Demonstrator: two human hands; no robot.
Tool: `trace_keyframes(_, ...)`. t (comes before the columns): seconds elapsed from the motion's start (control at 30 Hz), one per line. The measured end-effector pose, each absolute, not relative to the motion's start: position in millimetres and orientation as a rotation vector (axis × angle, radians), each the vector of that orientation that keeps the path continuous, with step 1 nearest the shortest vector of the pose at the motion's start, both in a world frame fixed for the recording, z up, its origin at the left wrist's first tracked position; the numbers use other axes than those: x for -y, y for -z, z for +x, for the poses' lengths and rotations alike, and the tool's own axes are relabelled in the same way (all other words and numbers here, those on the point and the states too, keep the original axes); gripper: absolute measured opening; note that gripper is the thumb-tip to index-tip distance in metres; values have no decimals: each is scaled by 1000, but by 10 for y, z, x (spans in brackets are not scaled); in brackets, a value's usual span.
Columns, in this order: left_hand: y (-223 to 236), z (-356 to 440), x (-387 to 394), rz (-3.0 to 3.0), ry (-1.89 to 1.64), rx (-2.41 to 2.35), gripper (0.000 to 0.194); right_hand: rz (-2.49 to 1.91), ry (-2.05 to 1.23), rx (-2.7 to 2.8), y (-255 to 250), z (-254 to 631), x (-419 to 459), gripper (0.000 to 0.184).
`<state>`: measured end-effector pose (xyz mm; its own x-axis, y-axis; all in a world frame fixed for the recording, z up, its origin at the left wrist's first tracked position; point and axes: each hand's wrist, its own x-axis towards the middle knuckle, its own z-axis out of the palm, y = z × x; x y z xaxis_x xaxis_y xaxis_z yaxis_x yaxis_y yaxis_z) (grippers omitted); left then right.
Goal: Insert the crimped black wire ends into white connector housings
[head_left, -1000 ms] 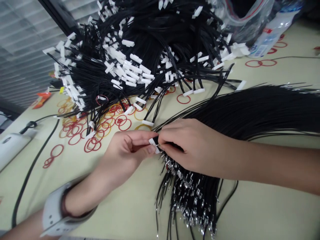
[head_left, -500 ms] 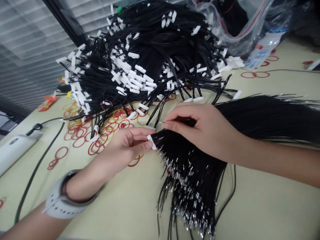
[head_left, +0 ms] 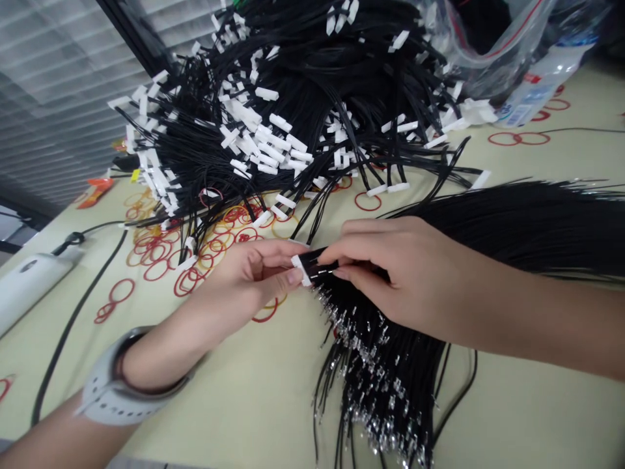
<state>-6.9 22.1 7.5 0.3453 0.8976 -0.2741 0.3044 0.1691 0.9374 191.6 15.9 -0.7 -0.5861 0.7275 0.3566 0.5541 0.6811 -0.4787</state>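
many rubber bands point(head_left: 157, 259) (red, orange) beside wires point(head_left: 205, 156)

Left hand point(head_left: 244, 280): thumb and fingers pinch a white plastic connector point(head_left: 301, 270).
Right hand point(head_left: 395, 277): pinches black wires point(head_left: 351, 277) just beside the connector.
Under the hands: a fanned bundle of black leads point(head_left: 381, 378) with bare metal terminals, spreading toward the near edge.
Left wrist: a grey wristband point(head_left: 117, 384).
Far: a heap of black wires with white connectors point(head_left: 273, 111), a plastic bag point(head_left: 493, 45), a water bottle point(head_left: 537, 85).
Desk point(head_left: 234, 404): red and orange rubber bands point(head_left: 156, 260) scattered left; a white power strip point(head_left: 29, 273) at the left edge.
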Motion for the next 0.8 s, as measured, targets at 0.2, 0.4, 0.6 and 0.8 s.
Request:
trace_keyframes(0.2,-89,-67,-197,1335,-584,-1181,22,-1038,-545,2305,-7,1911,-189,18)
trace_keyframes(0.4,-87,-58,-207,1336,-577,-1187,21,-992,-543,2264,11,1920,-220,17)
trace_keyframes(0.6,-87,-74,-213,1357,-533,-1197,22,-835,-526,2382,-8,1952,-257,21)
trace_keyframes(0.8,-67,-81,-221,1410,-502,-1237,25,-771,-593,2454,-15,1976,-272,21)
